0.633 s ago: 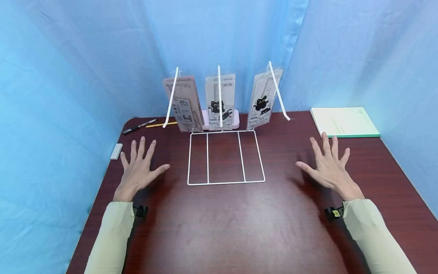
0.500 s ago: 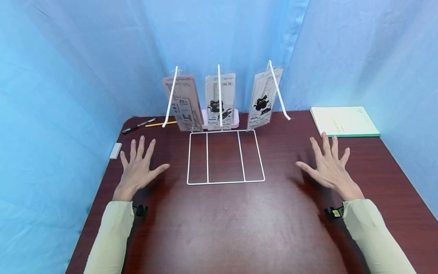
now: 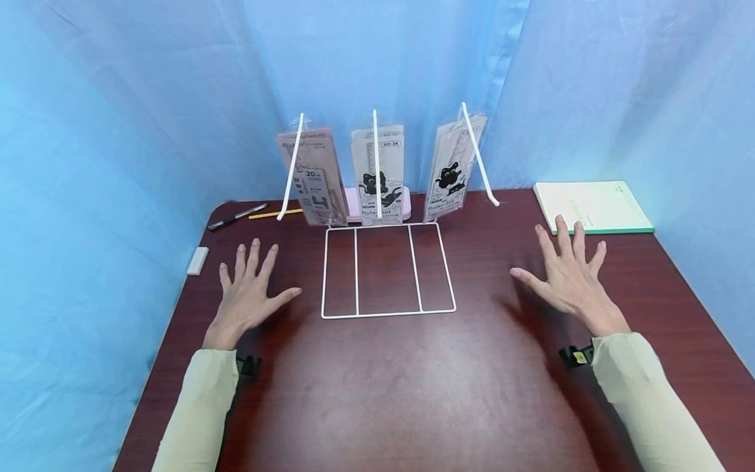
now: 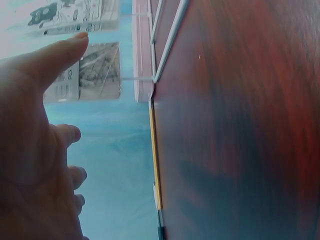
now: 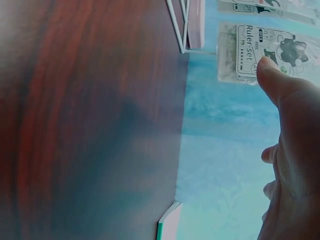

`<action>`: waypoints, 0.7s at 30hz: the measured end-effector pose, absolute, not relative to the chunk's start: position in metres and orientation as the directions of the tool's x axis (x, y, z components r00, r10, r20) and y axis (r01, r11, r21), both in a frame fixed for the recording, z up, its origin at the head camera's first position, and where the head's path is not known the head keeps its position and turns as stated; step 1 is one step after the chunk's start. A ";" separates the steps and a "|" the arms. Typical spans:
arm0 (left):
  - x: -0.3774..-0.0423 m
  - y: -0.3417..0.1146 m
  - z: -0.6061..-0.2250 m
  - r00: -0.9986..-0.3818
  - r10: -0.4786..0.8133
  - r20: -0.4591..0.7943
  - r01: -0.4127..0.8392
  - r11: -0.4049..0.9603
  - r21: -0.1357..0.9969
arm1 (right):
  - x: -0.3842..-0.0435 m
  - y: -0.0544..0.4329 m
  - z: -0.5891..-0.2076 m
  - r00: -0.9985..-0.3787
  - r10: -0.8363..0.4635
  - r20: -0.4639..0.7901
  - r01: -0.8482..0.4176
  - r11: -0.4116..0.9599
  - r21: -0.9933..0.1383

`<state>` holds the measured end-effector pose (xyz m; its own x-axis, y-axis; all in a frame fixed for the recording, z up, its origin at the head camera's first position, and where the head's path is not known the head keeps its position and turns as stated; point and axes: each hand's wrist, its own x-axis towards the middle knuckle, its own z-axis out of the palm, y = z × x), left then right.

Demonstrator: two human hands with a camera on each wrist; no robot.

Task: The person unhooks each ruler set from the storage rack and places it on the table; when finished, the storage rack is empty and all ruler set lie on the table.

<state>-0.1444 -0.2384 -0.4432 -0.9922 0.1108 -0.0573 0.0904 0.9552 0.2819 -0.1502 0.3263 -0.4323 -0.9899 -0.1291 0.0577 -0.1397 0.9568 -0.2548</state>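
Observation:
Fingers spread, my left hand hovers over the left side of the table and holds nothing. On the other side my right hand is likewise spread, near the notebook, apart from it. Between the hands stands a white wire rack with three prongs. From its prongs hang a pinkish ruler pack at left, a ruler set with a black cat in the middle and another cat ruler set at right. Both wrist views show each thumb in front of hanging packs, with other fingers partly hidden.
A black pen, a yellow pencil and a white eraser lie at the left edge of the table. Behind the rack lies a pale pink case. Blue curtains enclose the back and sides.
My left hand has shifted slightly to the right, and my right hand has moved a little forward toward the notebook. The rack and its packs stay in place; the head view tilts slightly.

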 end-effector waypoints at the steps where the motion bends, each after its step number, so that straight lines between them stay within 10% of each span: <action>1: -0.144 -0.236 -0.444 -0.991 0.116 -0.059 0.095 0.954 0.285 | -0.152 0.326 -0.431 -0.990 -0.131 0.059 -0.142 0.956 -0.257; 21: -0.146 -0.195 -0.463 -0.956 0.256 -0.143 0.172 0.886 0.431 | -0.205 0.290 -0.397 -0.971 -0.119 0.207 -0.216 0.803 -0.555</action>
